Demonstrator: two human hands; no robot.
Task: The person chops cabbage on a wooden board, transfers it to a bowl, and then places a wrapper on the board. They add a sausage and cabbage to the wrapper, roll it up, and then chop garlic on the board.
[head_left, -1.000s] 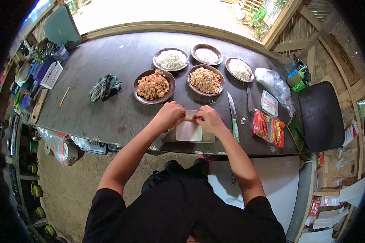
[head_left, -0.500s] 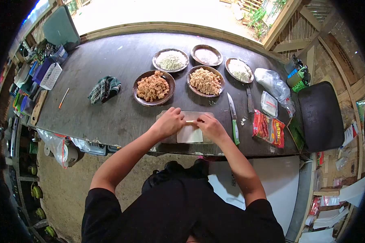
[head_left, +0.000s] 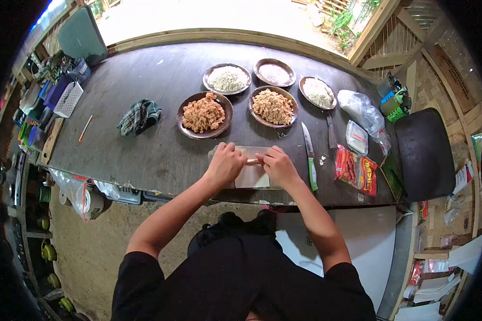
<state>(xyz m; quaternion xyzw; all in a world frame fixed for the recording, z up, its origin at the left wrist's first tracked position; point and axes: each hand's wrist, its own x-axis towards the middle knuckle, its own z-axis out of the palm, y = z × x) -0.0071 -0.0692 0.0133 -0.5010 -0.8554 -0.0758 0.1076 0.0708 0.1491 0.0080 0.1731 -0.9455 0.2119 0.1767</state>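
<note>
A white square wrapper lies on a thin translucent board at the table's front edge. My left hand and my right hand are closed on the wrapper's far part, fingertips pinching a narrow pale roll between them. The near part of the sheet stays flat, and any filling is hidden by my fingers. Right of the board lies a knife with a green handle. Beyond the board stand brown bowls of crumbly food, one reddish brown bowl and one tan bowl.
Farther back are bowls of shredded white food and a bowl of pale powder. Red sausage packs, a plastic bag and a second blade lie right. A checked cloth and an orange pen-like stick lie left.
Both hands still pinch the wrapper's far part, with the fingers shifting slightly along the roll. The whole view has moved a little; the bowls and packs have stayed in place.
</note>
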